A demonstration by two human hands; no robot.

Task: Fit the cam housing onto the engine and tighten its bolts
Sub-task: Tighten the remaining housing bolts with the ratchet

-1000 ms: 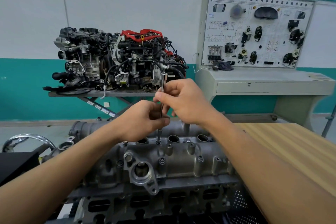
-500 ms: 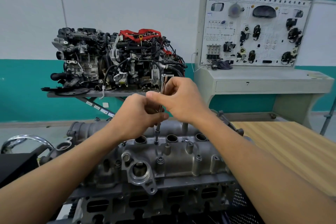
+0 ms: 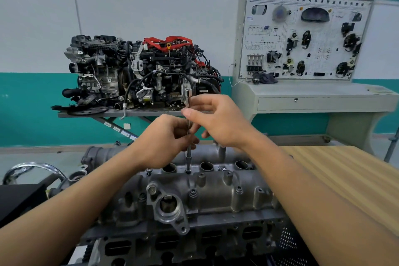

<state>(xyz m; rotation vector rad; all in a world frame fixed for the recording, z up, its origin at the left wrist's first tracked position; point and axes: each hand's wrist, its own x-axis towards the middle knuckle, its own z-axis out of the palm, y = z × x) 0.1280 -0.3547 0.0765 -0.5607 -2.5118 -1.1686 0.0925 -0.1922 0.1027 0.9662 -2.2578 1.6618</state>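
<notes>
— What is seen at the far left?
— A curved chrome bar and a black box are seen at the left edge. Behind them a display engine with red parts is carried on a grey stand.
— And the left hand?
— The left hand is curled round the lower part of a slim steel driver; the shaft is gripped between fingers and thumb.
— How is the driver set?
— It is held upright, and its tip is seated on a bolt in the rear row of the cam housing, between two round bores.
— Where is the cam housing found?
— It is laid on top of the engine, in the lower middle, directly in front of the person.
— The right hand?
— The right hand is placed above the left. The driver's upper shaft, just under its thick head, is pinched by the thumb and forefinger; the other fingers are loosely bent.
— What is to the right?
— A wooden table top is seen just beside the engine, and a training panel is mounted on a grey console against the wall.
</notes>
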